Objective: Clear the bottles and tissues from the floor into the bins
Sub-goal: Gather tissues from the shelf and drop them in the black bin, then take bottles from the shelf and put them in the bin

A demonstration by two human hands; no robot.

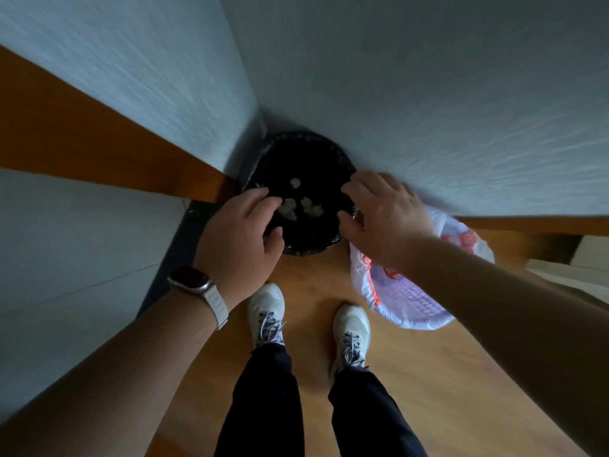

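A round bin with a black liner [304, 141] stands in the wall corner. Several crumpled tissues [308, 206] lie at its bottom. My left hand [242, 239] hovers over the bin's near left rim, fingers spread, holding nothing. My right hand [382, 214] is above the right rim, fingers apart and empty. A second bin with a white and red plastic liner [412, 305] stands to the right, partly hidden under my right forearm. No bottles are in sight.
My two white shoes [267, 311] stand on the wooden floor [461, 374] just in front of the bins. Pale walls meet behind the black bin. A wooden ledge [82, 133] runs along the left wall, and a white cabinet [66, 258] stands at left.
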